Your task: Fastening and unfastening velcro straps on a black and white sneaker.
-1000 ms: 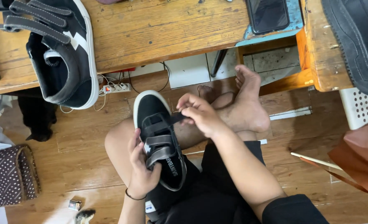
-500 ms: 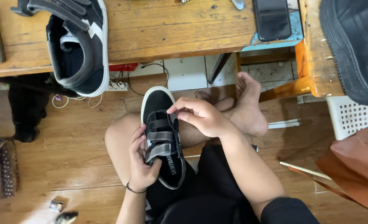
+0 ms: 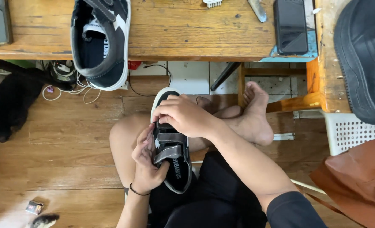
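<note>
Black strap shoe (image 3: 170, 147) with white toe rim sits on my lap, sole down, toe pointing away. My left hand (image 3: 147, 162) cups its side, fingers curled round edge, thumb pressed on lower grey strap. My right hand (image 3: 183, 115) lies over toe end, fingertips pinched narrow on upper strap. Beyond my fingers: wooden table (image 3: 187, 42) with matching second shoe (image 3: 100, 40) and dark phone (image 3: 291, 25). My bare feet (image 3: 255, 116) just beyond right knuckles. Black cat (image 3: 12, 105) on floor, well left of left hand.
</note>
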